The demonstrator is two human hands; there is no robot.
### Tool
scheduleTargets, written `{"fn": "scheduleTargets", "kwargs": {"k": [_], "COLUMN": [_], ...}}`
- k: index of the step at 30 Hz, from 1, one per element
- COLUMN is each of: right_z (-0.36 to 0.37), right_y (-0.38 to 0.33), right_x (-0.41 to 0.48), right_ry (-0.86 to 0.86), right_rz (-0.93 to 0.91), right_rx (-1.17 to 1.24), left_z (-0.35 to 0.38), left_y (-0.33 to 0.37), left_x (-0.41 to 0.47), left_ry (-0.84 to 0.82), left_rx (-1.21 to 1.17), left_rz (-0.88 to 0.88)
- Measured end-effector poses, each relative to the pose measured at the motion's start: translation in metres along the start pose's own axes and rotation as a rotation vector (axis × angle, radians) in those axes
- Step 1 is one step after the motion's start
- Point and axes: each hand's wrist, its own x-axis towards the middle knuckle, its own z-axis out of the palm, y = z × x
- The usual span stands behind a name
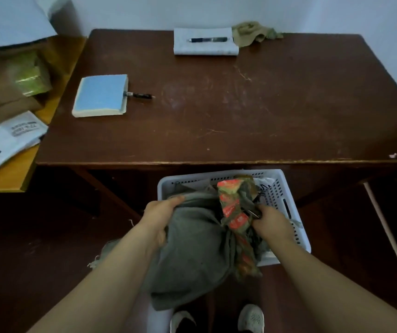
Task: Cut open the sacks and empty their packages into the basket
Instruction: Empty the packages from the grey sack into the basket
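1. While it hangs below the table's (216,121) near edge, the grey sack (192,251) lies half over the white basket (288,188), which stands on the floor partly under that edge.
2. Left hand (161,212): fingers curled over the sack's upper fold, gripping the cloth, on the side away from the table's right end.
3. Right hand (273,223): fingers curled, thumb and fingertips closing on a small dark item (255,212) with a metal glint; what the item is cannot be told.
4. Band (232,212): red-and-green wrapping round the sack's bunched neck, running from the basket's inside down toward the person, touching the right hand.
5. Basket contents: only scraps show past the sack, too hidden to name.
6. Blue pad (101,94): flat on the table's left part, with a dark pen (139,94) touching its right edge.
7. White block (205,42): at the table's far edge, a second pen (208,39) lying along its top.
8. Rag (255,32): crumpled at the table's far edge, touching the block's right end.
9. Stand (48,111): yellow, against the table's left side, carrying printed papers (5,140) and a green packet (32,75).
10. Shoes (251,318): two pale toes on the floor, on the near side of the table.
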Motion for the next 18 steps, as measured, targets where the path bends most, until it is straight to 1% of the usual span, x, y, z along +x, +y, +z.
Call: {"fn": "scheduleTargets", "kwargs": {"k": [2, 6, 8, 10, 11, 12, 14, 16, 18], "right_z": [0.011, 0.035, 0.048, 0.061, 0.068, 0.074, 0.088, 0.106, 0.127], "right_y": [0.013, 0.047, 0.069, 0.091, 0.102, 0.113, 0.135, 0.158, 0.179], "right_x": [0.026, 0.058, 0.066, 0.070, 0.071, 0.072, 0.073, 0.073, 0.074], "right_ry": [0.012, 0.004, 0.025, 0.052, 0.055, 0.041, -0.016, -0.098, -0.161], "right_rz": [0.013, 0.126, 0.110, 0.043, 0.032, 0.060, 0.190, 0.326, 0.416], "right_rx": [-0.019, -0.017, -0.049, -0.072, -0.065, -0.034, 0.084, 0.221, 0.318], "left_z": [0.021, 0.062, 0.081, 0.098, 0.105, 0.111, 0.119, 0.126, 0.135], "left_y": [-0.005, -0.013, -0.018, -0.025, -0.030, -0.038, -0.059, -0.077, -0.086], "left_x": [0.025, 0.068, 0.084, 0.099, 0.106, 0.113, 0.136, 0.154, 0.163], "left_ry": [0.036, 0.147, 0.189, 0.200, 0.194, 0.183, 0.159, 0.208, 0.215], "left_rx": [-0.067, -0.161, -0.161, -0.115, -0.048, 0.052, 0.371, 0.725, 1.005], "left_rz": [0.002, 0.049, 0.100, 0.158, 0.193, 0.229, 0.286, 0.323, 0.336]}}
